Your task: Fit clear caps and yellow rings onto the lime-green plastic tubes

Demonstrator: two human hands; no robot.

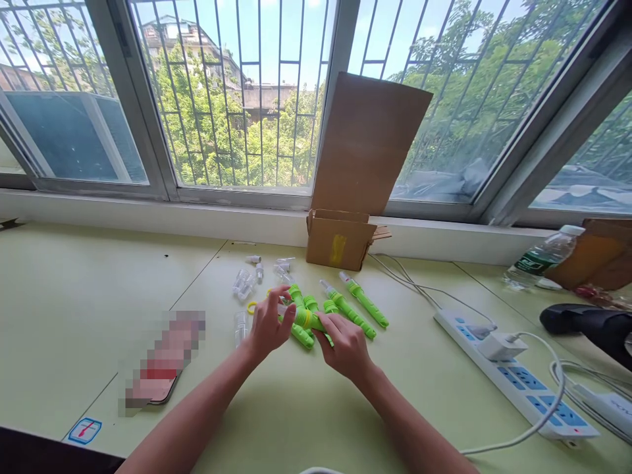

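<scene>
Between my two hands is a green plastic tube with a yellow ring near one end. My right hand is closed round its green body. The fingers of my left hand curl round the clear plastic piece at its other end; part of it is hidden. Two green tubes with clear tips, a nearer one and a farther one, lie to the right. More green tubes lie partly hidden under my hands. To the left are a yellow ring and a clear plastic cylinder.
Several clear plastic pieces lie farther back. An open cardboard box stands against the sill. On the right are a power strip, cables and a water bottle. A blurred phone lies on the left.
</scene>
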